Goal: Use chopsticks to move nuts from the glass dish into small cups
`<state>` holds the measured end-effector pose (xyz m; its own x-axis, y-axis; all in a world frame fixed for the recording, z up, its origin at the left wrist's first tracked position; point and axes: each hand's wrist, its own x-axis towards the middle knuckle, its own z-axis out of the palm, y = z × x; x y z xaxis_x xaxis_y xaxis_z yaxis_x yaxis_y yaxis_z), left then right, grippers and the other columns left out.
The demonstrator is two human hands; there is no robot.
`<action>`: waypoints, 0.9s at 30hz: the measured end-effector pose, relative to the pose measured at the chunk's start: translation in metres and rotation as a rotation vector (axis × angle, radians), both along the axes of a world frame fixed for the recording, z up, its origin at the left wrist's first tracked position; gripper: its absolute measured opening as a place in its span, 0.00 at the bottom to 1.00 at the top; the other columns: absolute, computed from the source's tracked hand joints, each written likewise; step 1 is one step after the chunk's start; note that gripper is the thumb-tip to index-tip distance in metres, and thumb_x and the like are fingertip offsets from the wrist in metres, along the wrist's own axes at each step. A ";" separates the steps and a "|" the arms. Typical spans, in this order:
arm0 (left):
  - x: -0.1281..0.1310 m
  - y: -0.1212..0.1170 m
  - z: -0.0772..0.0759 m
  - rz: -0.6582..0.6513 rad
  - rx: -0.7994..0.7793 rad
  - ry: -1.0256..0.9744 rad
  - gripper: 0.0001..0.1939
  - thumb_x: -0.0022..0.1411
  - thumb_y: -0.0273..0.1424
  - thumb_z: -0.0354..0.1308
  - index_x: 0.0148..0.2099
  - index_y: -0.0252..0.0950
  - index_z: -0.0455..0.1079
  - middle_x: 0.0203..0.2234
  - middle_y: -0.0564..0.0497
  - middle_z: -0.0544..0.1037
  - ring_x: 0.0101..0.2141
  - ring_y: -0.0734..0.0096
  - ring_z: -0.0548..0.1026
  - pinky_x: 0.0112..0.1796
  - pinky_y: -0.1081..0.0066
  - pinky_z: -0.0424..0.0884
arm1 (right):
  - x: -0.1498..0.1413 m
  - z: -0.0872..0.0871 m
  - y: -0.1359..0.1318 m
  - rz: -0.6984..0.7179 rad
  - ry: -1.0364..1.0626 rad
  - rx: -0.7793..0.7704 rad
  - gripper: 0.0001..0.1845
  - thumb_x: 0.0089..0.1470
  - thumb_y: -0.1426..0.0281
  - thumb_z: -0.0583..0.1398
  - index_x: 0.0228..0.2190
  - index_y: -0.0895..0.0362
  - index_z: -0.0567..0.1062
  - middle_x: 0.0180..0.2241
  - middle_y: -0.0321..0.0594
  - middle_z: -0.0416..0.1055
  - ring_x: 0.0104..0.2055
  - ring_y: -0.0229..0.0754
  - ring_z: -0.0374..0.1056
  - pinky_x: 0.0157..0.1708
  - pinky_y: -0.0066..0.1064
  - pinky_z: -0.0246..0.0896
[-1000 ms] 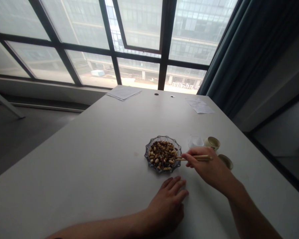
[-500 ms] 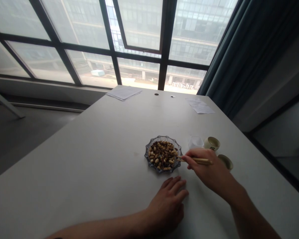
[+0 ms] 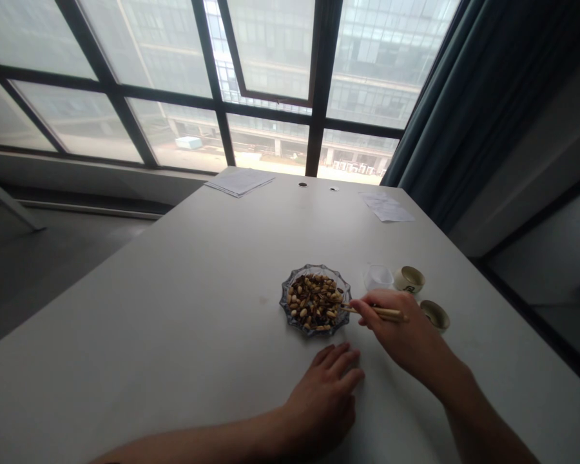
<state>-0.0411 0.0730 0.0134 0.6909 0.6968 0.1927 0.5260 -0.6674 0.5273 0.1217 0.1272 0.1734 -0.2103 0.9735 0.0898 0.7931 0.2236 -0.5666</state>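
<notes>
Fingers (image 3: 367, 307) of the right hand (image 3: 401, 332) were closed on a pair of wooden chopsticks (image 3: 384, 313), with the tips just inside the 3 o'clock rim of a ribbed glass dish (image 3: 283, 303) heaped with mixed nuts (image 3: 314, 299). The dish stood on a white table (image 3: 140, 322), well apart from the left edge at 9 o'clock and nearer the right edge. The left hand (image 3: 321, 403) lay at the dish's 6 o'clock, fingers open and spread on the tabletop, just short of the rim. A clear plastic cup (image 3: 378, 277) stood near the dish at 2 o'clock. Two small cups (image 3: 408, 279) sat beyond it, one just beside the chopstick ends. Sheets of paper (image 3: 240, 182) lay toward the far edge at 12 o'clock, before a large window (image 3: 270, 64). Compared with half a second earlier, the right hand had shifted slightly toward the dish, while the left hand stayed in place.
</notes>
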 end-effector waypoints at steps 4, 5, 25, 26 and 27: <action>-0.001 0.000 0.000 0.002 0.002 0.000 0.24 0.61 0.25 0.58 0.59 0.41 0.67 0.67 0.48 0.65 0.69 0.56 0.56 0.68 0.55 0.49 | 0.005 0.000 -0.001 0.000 0.095 0.010 0.21 0.67 0.61 0.59 0.26 0.56 0.80 0.26 0.41 0.78 0.30 0.44 0.75 0.31 0.31 0.63; -0.001 0.000 0.000 0.001 0.002 0.000 0.24 0.61 0.25 0.58 0.59 0.41 0.67 0.67 0.48 0.65 0.69 0.56 0.56 0.68 0.55 0.49 | 0.006 0.002 -0.001 -0.005 0.109 0.013 0.20 0.66 0.60 0.59 0.27 0.56 0.81 0.26 0.41 0.79 0.30 0.44 0.76 0.31 0.31 0.63; 0.001 0.001 0.004 0.000 0.006 -0.002 0.22 0.62 0.26 0.59 0.59 0.41 0.68 0.67 0.47 0.65 0.68 0.55 0.57 0.68 0.55 0.50 | 0.000 0.001 -0.003 0.028 -0.071 0.039 0.17 0.66 0.67 0.59 0.25 0.56 0.76 0.27 0.40 0.77 0.29 0.42 0.71 0.31 0.32 0.57; 0.001 0.001 0.003 0.001 0.007 -0.002 0.22 0.62 0.26 0.59 0.59 0.41 0.68 0.67 0.47 0.65 0.68 0.55 0.57 0.67 0.55 0.50 | 0.000 0.002 -0.003 0.034 -0.069 0.045 0.16 0.65 0.67 0.60 0.25 0.55 0.77 0.27 0.39 0.77 0.30 0.42 0.71 0.31 0.32 0.57; 0.001 0.001 0.003 0.000 0.008 -0.002 0.23 0.62 0.26 0.59 0.59 0.41 0.68 0.67 0.47 0.65 0.68 0.55 0.57 0.67 0.55 0.50 | 0.001 0.002 -0.002 0.042 -0.065 0.050 0.16 0.65 0.67 0.60 0.25 0.55 0.77 0.27 0.39 0.77 0.30 0.42 0.71 0.31 0.32 0.57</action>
<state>-0.0401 0.0737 0.0162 0.6903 0.6955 0.1995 0.5253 -0.6713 0.5228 0.1227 0.1252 0.1759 -0.2577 0.9584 0.1225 0.8172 0.2839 -0.5016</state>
